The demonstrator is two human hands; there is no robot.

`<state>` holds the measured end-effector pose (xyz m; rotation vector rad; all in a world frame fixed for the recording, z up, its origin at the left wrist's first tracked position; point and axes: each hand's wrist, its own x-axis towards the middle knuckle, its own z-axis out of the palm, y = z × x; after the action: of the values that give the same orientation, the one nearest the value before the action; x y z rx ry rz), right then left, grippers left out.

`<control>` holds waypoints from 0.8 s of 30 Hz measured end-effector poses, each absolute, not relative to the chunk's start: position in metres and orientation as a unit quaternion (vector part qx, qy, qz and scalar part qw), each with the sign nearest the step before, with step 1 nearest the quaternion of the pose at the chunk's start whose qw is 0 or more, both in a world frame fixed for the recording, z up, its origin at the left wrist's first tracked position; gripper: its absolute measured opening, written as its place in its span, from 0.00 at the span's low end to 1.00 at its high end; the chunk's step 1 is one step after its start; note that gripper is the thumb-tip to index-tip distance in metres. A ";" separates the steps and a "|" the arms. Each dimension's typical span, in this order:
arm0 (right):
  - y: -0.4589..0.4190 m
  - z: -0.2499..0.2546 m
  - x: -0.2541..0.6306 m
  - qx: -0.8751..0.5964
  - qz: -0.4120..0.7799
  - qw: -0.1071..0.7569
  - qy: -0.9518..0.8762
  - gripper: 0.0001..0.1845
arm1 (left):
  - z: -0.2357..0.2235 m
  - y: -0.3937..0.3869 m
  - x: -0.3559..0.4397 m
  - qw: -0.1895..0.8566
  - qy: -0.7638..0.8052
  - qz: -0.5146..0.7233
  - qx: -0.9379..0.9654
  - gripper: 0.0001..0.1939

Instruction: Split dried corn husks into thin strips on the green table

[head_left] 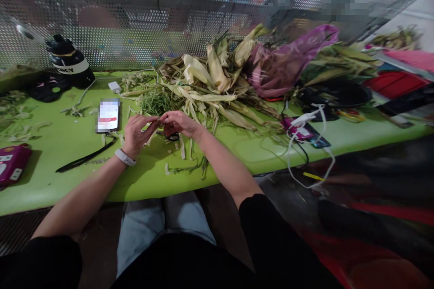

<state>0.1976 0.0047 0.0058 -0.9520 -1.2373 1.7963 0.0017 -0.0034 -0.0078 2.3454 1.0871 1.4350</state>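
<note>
Hands pinched one pale husk strip [151, 134] between left hand [135, 134] and right hand [179, 123]; few scraps lay near, big corn pile [217, 83] waited far.

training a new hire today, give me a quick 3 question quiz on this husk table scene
1. True or false: the left hand and right hand pinch the same pale husk strip between them.
2. Which lies just left of the left hand on the green table? A) phone B) purple bag C) red tray
3. What is worn on the left wrist?

Key
1. True
2. A
3. A white band
</note>
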 end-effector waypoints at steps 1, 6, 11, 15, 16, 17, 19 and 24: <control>0.004 0.007 0.198 -0.370 0.700 0.369 -0.486 0.05 | -0.008 -0.003 0.002 0.089 0.363 0.485 0.791 0.08; 0.002 0.008 0.194 -0.397 0.681 0.367 -0.494 0.05 | -0.012 0.000 0.001 0.072 0.319 0.506 0.798 0.08; 0.004 0.008 0.195 -0.405 0.664 0.386 -0.496 0.04 | -0.017 0.005 -0.003 0.172 0.314 0.515 0.779 0.10; 0.006 0.012 0.205 -0.416 0.614 0.393 -0.544 0.07 | -0.024 0.013 -0.005 0.275 0.331 0.512 0.743 0.11; 0.006 0.013 0.208 -0.417 0.595 0.396 -0.562 0.07 | -0.025 0.014 -0.005 0.311 0.328 0.515 0.728 0.11; 0.007 0.015 0.211 -0.419 0.575 0.398 -0.579 0.07 | -0.026 0.015 -0.004 0.350 0.326 0.519 0.709 0.11; 0.008 0.018 0.216 -0.428 0.538 0.401 -0.605 0.07 | -0.027 0.015 -0.003 0.424 0.320 0.522 0.667 0.11; 0.008 0.023 0.220 -0.462 0.511 0.395 -0.608 0.08 | -0.019 0.010 -0.001 0.492 0.315 0.516 0.626 0.14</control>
<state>0.2202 0.0082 0.0225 -1.1708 -1.5416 1.2947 -0.0014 0.0097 -0.0186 1.5190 0.7632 1.2532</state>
